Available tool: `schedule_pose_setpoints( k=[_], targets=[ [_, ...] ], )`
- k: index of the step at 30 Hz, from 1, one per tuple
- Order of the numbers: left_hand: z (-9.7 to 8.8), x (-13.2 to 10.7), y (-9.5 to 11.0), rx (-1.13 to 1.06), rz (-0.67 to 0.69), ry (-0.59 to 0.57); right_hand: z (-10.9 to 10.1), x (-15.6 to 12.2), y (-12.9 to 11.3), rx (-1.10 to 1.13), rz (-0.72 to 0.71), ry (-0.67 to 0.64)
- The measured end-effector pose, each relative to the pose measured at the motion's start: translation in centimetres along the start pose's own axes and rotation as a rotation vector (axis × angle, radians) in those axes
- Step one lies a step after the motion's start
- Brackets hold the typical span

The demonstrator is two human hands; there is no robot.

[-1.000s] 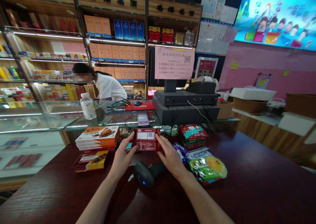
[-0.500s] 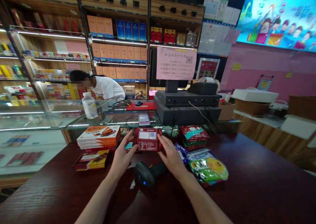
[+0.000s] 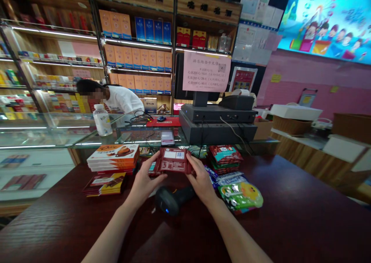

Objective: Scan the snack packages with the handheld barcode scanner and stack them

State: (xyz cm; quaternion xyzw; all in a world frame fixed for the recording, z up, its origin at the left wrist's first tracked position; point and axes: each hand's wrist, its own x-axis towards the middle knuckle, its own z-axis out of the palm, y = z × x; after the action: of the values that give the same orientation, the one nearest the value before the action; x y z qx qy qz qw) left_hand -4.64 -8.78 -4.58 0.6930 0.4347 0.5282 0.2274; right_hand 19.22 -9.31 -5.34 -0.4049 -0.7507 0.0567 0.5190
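Left hand (image 3: 145,186) and right hand (image 3: 201,185) grip a flat dark-red snack packet (image 3: 174,160) narrowly by its ends, barcode up, over a dark wooden counter (image 3: 290,216); black handheld barcode scanner (image 3: 171,200) lies untouched at 6 o'clock, orange-and-white boxes (image 3: 113,158) stacked at 10 o'clock.

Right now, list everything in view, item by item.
red packet: one, dark red, between both hands
chocolate boxes: one stack, orange, counter, left of hands
chocolate packs: one stack, brown and yellow, before the boxes
snack packets: one stack, red and green, right of hands
duck-print bag: one, green, front right
barcode scanner: one, black, below the hands
cash register: one, black, on the glass case
water bottle: one, clear, on the glass case
co-worker: one, white shirt, behind the glass case
left hand: one, on packet's left end
right hand: one, on packet's right end
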Motion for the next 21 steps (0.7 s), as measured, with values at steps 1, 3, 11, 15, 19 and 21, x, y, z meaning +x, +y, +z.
schedule_pose_setpoints(
  k=[1, 3, 11, 15, 19, 21],
  targets=[
    [-0.04, -0.02, -0.04, 0.039, 0.039, 0.006, 0.00, 0.01, 0.03, 0.010, -0.004, 0.014],
    [-0.16, -0.02, 0.00, 0.109, 0.096, 0.023, 0.05, 0.02, 0.11, 0.022, -0.014, 0.034],
    [-0.69, 0.00, 0.85, 0.176, 0.150, 0.150, 0.31, -0.12, -0.06, 0.005, -0.078, 0.062],
    [-0.86, -0.09, 0.57, 0.167, 0.156, 0.176, 0.23, -0.12, -0.55, -0.011, -0.087, 0.065],
    [-0.86, 0.00, 0.35, 0.090, 0.084, 0.156, 0.21, -0.07, -0.63, -0.014, -0.093, 0.079],
    [-0.88, 0.23, 0.39, -0.022, -0.004, 0.148, 0.23, -0.10, -0.45, -0.018, -0.097, 0.071]
  ],
)
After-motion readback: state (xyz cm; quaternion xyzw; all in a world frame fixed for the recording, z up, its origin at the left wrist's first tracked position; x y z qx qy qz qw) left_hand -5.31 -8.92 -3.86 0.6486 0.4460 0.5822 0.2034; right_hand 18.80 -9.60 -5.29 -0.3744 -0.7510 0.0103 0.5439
